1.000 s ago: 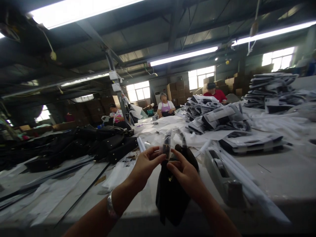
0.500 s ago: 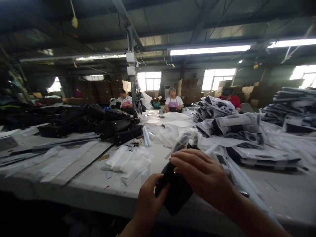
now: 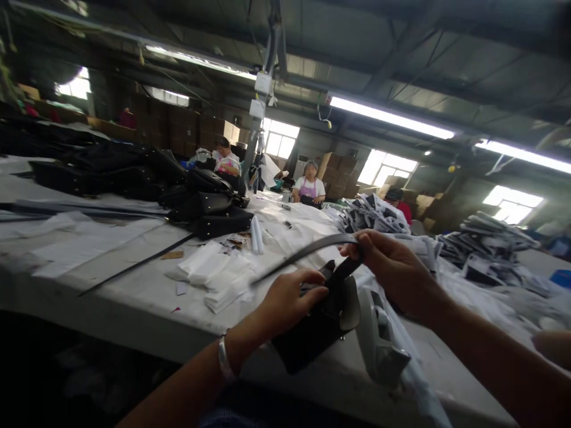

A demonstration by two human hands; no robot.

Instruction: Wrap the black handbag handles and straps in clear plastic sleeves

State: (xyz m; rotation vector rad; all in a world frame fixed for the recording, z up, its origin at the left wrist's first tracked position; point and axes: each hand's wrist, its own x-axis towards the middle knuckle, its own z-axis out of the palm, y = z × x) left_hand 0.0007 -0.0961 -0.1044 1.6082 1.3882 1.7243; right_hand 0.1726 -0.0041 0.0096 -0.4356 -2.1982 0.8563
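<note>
A small black handbag (image 3: 303, 342) is tilted at the table's front edge, its lighter inner side showing at the right. My left hand (image 3: 289, 300) is closed on the bag's upper part, thumb and fingers pinched near the base of a strap. Above it, my right hand (image 3: 386, 261) pinches a long black strap (image 3: 307, 249), which rises from the bag to my fingers and then arcs down to the left, its far end free. The bag's wrapped handle cannot be made out.
A grey tape dispenser (image 3: 379, 348) stands just right of the bag. White sheets (image 3: 218, 270) and a pile of black bags (image 3: 200, 205) lie to the left. Plastic-wrapped bags (image 3: 375, 214) are heaped behind my right hand. Co-workers (image 3: 309, 187) sit across the table (image 3: 147, 297).
Both hands have left the wrapped handle. The bag has been turned and tilted, and my right hand has drawn up a black strap. The view has swung to the right and tilted.
</note>
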